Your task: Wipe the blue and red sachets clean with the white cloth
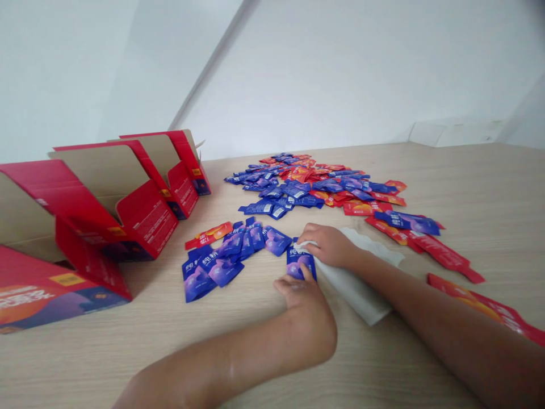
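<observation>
A blue sachet with a purple print lies flat on the table in front of me. My left hand pins its lower end, fingers bent over it. My right hand is closed on a white cloth, and a bunched corner touches the sachet's upper end. The rest of the cloth trails on the table beneath my right forearm. Just left of my hands is a loose group of blue sachets, with one red-orange sachet at its back.
Several open red boxes stand along the left, flaps raised. A large mixed pile of blue and red sachets spreads across the back. Red sachets trail to the right, one beside my right forearm. A white wall rises behind the table.
</observation>
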The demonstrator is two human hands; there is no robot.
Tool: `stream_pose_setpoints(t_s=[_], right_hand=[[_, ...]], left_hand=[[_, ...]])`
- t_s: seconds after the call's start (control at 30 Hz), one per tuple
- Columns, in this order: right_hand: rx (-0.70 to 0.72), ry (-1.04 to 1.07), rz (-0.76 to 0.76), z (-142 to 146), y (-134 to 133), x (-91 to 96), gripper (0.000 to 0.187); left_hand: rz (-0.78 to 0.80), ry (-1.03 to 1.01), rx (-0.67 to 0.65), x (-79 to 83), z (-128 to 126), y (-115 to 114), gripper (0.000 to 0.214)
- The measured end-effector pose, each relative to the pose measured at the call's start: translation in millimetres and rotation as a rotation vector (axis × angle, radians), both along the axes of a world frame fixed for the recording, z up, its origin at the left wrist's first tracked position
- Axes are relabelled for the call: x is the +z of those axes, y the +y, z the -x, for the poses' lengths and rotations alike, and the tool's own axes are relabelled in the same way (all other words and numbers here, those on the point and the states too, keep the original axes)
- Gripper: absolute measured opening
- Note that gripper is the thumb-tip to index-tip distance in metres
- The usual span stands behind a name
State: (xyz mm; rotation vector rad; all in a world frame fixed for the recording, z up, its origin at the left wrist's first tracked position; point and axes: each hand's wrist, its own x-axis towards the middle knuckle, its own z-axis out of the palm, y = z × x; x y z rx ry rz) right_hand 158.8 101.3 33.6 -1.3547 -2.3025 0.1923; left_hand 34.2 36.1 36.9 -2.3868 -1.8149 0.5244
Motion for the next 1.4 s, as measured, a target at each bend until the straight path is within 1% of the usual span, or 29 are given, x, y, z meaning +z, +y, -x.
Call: stream_pose_setpoints(t_s=[0.1,0.17,0.2,0.33,0.4,0.47,0.53,0.6,0.63,0.67,0.7,0.8,0.87,0.93,1.0,1.07,1.13,1.17,1.3,1.33,1.4], right_hand=[[0.162,0.023,0.03,11,-8,3.8,0.02],[0.179,0.009,0.056,14,-6,2.3,0.019],[0.146,-0.002,0.061,13,-3,0.6,0.02],[-0.058,-0.042,0.06,1,9,-5.5,0.021],[-0.085,-0.037,0.039,-3,9,-4.5,0.022],[-0.045,-0.003,0.003,0,2,-0.9,0.023],[0.061,0.03,-0.006,6,-5,2.6,0.022],[0.182,0.031,0.025,13,-9,3.6,0.021],[0.217,0.021,0.044,14,-8,2.8,0.021],[0.221,0.011,0.058,14,-6,1.3,0.021],[0.195,0.002,0.064,13,-2,-0.7,0.021],[0.048,-0.018,0.057,4,8,-5.5,0.022],[0.002,-0.027,0.039,0,9,-5.2,0.023],[0.012,-0.023,0.002,2,4,-2.4,0.022],[0.07,-0.013,-0.02,9,-4,0.9,0.021],[0.155,-0.012,0.004,15,-9,2.2,0.019],[0.192,-0.02,0.036,16,-7,0.4,0.017],[0.174,-0.023,0.043,15,-5,-1.5,0.017],[-0.003,-0.03,0.038,3,8,-7.6,0.019],[-0.024,-0.03,0.033,1,8,-7.6,0.019],[-0.022,-0.017,0.011,0,5,-5.7,0.019]], left_hand=[[-0.028,-0.014,-0.009,-1.8,0,-1,0.054],[-0.042,-0.028,-0.011,-2.1,1,-2,0.054],[-0.038,-0.033,-0.009,-2.0,1,-2,0.054],[-0.03,-0.008,-0.003,-2.2,0,-4,0.055],[-0.046,0.019,-0.009,-3.6,0,-4,0.054],[-0.07,0.03,-0.019,-5.6,0,-5,0.054],[-0.096,0.028,-0.032,-7.5,1,-5,0.054],[-0.102,0.012,-0.039,-8.9,1,-5,0.053],[-0.1,-0.001,-0.037,-9.3,2,-5,0.053],[-0.098,-0.015,-0.032,-9.6,2,-5,0.053],[-0.097,-0.028,-0.025,-9.6,2,-5,0.053],[-0.097,-0.038,-0.006,-8.5,2,-6,0.053],[-0.089,-0.023,-0.003,-6.9,2,-7,0.053],[-0.077,0.002,-0.01,-5.4,2,-7,0.054],[-0.069,0.026,-0.03,-4.8,2,-7,0.054],[-0.087,0.047,-0.049,-5.4,2,-8,0.053],[-0.117,0.064,-0.054,-6.2,2,-8,0.053],[-0.12,0.071,-0.052,-6.4,2,-8,0.054],[-0.078,0.099,-0.05,-4.7,2,-8,0.056],[-0.077,0.102,-0.049,-4.1,1,-8,0.056],[-0.078,0.097,-0.049,-3.3,1,-8,0.055]])
